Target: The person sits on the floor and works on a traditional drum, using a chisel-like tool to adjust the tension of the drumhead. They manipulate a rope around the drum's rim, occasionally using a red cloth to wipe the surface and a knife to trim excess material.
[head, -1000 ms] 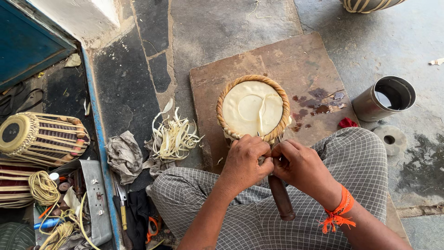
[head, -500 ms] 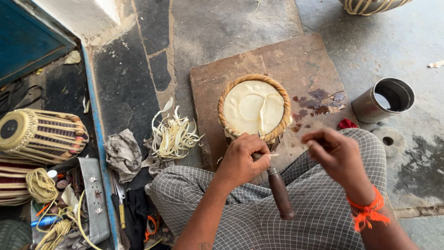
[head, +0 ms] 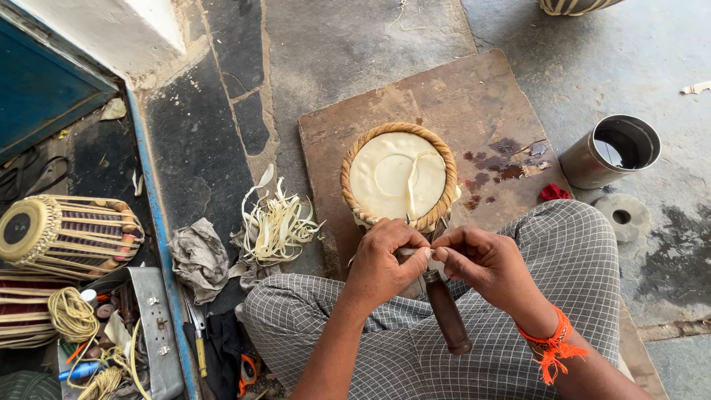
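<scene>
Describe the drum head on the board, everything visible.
The drum head is a round, cream-coloured skin with a fainter inner ring, edged by a braided tan rim. A pale strip lies across it right of centre. It faces up, level, on a stained wooden board in front of the person's knees. The left hand and right hand meet at its near rim, pinching something small there; a dark-handled tool points toward that edge.

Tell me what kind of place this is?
Probably a drum maker's floor workshop. A drum head with a woven rim sits on a wooden board, a finished laced drum lies at the left, and pale hide strips lie nearby.
</scene>
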